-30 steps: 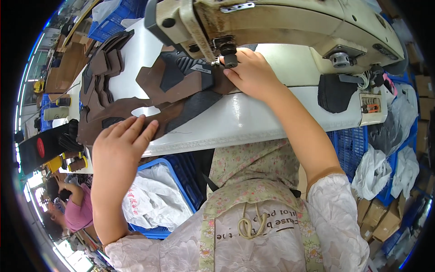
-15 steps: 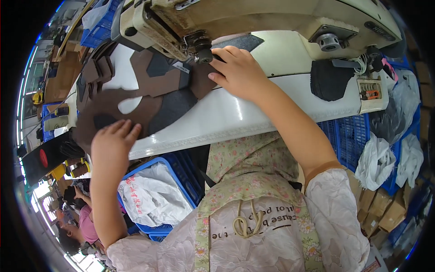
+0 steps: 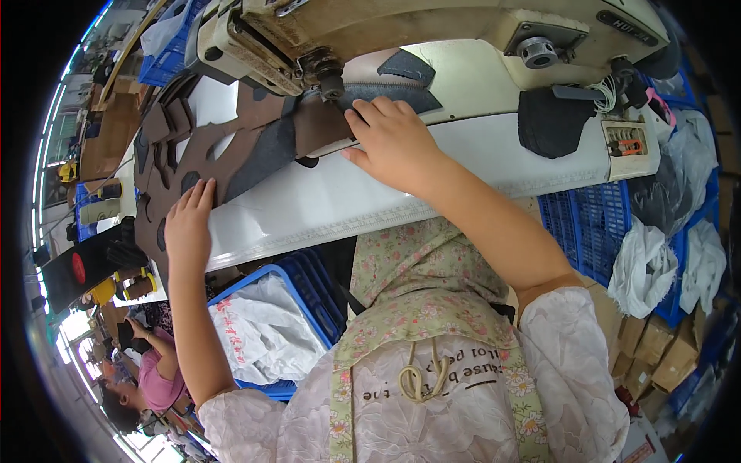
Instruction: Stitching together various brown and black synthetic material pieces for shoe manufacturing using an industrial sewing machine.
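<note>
Brown cut pieces with dark grey patches (image 3: 266, 158) lie joined in a string across the left of the white sewing table. My left hand (image 3: 189, 228) rests on their near edge, fingers stretched out flat. A brown panel (image 3: 320, 127) sits under the head of a sewing machine (image 3: 332, 89), its front edge turned toward me. Just right of the needle area, my right hand (image 3: 394, 147) touches that panel with fingers spread and the thumb apart. The machine's head partly hides the stitching spot.
A black fabric piece (image 3: 552, 123) lies at the table's right, by a small tray (image 3: 625, 147) of bobbins. Below the table stand a blue crate with a white sack (image 3: 266, 328) and another blue crate (image 3: 590, 228). A co-worker in pink (image 3: 160, 370) sits far left.
The brown pieces have shifted and now lie flatter at the left. My left hand has moved slightly right and down; my right hand has slid a little down, still beside the machine head.
</note>
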Tool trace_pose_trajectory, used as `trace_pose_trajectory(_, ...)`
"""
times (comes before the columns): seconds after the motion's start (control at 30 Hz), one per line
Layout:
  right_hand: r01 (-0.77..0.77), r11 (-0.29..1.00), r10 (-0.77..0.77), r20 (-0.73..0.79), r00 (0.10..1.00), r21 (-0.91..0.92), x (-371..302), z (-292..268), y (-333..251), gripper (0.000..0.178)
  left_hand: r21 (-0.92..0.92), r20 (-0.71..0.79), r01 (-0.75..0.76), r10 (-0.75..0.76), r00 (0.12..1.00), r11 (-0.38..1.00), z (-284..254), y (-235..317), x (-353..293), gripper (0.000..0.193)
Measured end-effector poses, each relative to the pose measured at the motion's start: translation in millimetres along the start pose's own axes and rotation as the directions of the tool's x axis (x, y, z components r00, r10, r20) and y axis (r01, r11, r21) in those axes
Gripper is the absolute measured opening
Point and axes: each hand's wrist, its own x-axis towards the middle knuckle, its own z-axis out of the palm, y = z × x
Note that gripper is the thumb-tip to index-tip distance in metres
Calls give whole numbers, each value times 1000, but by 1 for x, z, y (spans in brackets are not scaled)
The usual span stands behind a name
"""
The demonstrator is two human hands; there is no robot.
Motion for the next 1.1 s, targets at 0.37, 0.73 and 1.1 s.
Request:
trace_pose_trajectory(0.37, -10, 997, 8, 31, 999, 78, 1, -7, 8, 54, -304, -466, -341, 173, 868, 890, -14, 147, 84, 75)
trace_pose_trajectory(0.73, -322, 874, 456, -843, 284, 364, -73, -215, 136, 30, -432, -598, -329, 7, 801, 840, 19, 165, 101, 57)
trace_pose_trajectory(1.1, -133, 536, 833, -496, 245, 834, -100, -241, 281, 59, -427, -619, -326, -11, 785, 843, 19, 162, 99, 49)
